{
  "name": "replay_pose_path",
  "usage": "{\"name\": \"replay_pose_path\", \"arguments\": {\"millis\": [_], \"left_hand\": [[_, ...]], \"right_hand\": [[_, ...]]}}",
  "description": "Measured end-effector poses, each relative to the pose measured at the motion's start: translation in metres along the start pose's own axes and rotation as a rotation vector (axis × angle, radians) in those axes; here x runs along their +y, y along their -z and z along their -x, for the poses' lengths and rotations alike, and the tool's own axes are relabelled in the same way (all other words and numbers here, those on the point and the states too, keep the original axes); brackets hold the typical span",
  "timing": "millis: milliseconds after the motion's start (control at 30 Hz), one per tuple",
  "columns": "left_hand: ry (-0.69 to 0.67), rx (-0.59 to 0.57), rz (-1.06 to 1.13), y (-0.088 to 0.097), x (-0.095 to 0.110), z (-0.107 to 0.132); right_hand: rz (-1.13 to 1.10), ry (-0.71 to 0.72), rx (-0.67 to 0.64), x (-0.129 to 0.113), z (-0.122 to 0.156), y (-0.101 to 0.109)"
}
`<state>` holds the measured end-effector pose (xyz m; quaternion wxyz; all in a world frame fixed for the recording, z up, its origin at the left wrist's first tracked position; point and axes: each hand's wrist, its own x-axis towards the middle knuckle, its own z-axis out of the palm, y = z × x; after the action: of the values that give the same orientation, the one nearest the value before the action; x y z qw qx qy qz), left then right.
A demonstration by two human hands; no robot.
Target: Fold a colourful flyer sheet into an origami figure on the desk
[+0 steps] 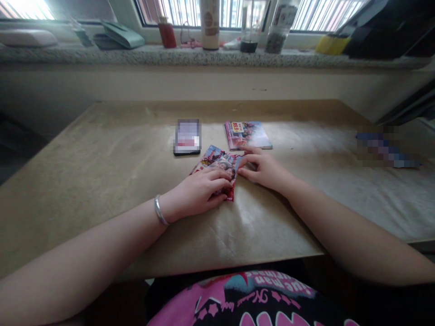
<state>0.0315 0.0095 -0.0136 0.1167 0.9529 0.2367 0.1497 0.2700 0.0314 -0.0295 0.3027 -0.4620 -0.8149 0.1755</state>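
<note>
Two overlapping flat picture packets lie on the table; the top packet (234, 159) has people printed on it, while the other packet (211, 154) sticks out behind it at the upper left. My left hand (200, 190), with a silver bangle at the wrist, is laid over them with its fingers bent around the top packet. At that packet's right edge, my right hand (260, 167) pinches it between thumb and fingers. Just behind my right fingertips is a flat pink-and-blue printed pack (253, 136) bearing a yellow price label. My palm covers the packets' lower left part.
A phone-like device (187, 137) with a blurred-out screen lies behind my left hand. Far right on the table (102, 181) is a pixelated, long bluish item (389, 149). Bottles, a red container (166, 34) and a green case (124, 35) stand along the windowsill (190, 56).
</note>
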Motion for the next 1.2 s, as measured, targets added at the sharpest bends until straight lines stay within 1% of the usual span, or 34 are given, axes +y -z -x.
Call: {"name": "replay_pose_path", "arguments": {"millis": [133, 200, 400, 600, 700, 800, 933, 1100, 1200], "left_hand": [[-0.003, -0.006, 0.029, -0.001, -0.001, -0.001], [-0.001, -0.013, 0.028, 0.000, -0.001, -0.001], [-0.010, -0.009, 0.000, 0.001, 0.000, 0.000], [-0.002, 0.030, -0.143, 0.000, 0.003, -0.001], [0.013, 0.015, -0.129, 0.000, 0.004, -0.002], [0.028, 0.005, -0.108, 0.000, 0.004, -0.002], [-0.012, 0.001, -0.108, -0.001, 0.001, -0.001], [-0.052, -0.001, -0.132, -0.001, -0.001, 0.001], [-0.073, 0.020, -0.155, -0.001, -0.001, 0.002]], "right_hand": [[-0.030, -0.165, 0.024, -0.003, -0.002, -0.001], [-0.030, -0.207, 0.042, -0.003, -0.002, -0.001], [-0.049, -0.203, 0.068, 0.000, -0.004, 0.000], [-0.065, -0.224, 0.101, -0.006, -0.006, -0.003], [-0.083, -0.249, 0.130, -0.007, -0.007, -0.004], [-0.152, -0.281, 0.139, -0.003, -0.008, -0.006], [-0.282, -0.316, 0.135, 0.001, -0.008, -0.006], [-0.436, -0.443, 0.150, 0.003, -0.009, -0.006], [-0.555, -0.454, 0.150, 0.009, -0.009, -0.008]]}}
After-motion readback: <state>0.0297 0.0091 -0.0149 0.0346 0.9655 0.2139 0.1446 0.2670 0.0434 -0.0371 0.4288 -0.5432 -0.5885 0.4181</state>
